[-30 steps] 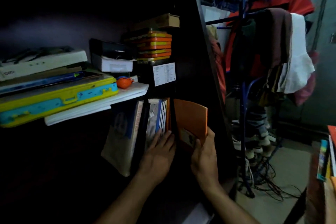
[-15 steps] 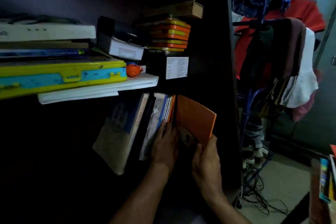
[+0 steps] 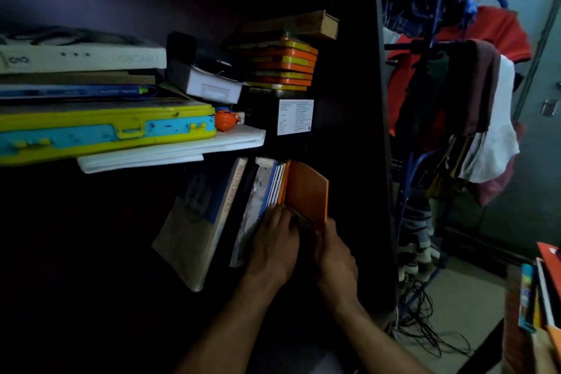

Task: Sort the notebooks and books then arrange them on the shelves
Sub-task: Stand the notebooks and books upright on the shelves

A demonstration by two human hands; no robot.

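Now the orange notebook (image 3: pixel 308 191) stands closer against the upright books (image 3: pixel 270 185) on the lower shelf than a second ago, nearly filed, right hand (image 3: pixel 335 258) gripping its bottom edge while the left hand (image 3: pixel 274 240) lies flat on the books, steadying them.

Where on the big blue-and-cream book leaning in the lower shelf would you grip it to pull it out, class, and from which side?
Grip the blue-and-cream book by its lower front corner, coming from the open front of the shelf. It leans tilted, with that corner jutting forward and free, while its upper end tucks under the white papers, so probably pinch both covers and draw it outward.
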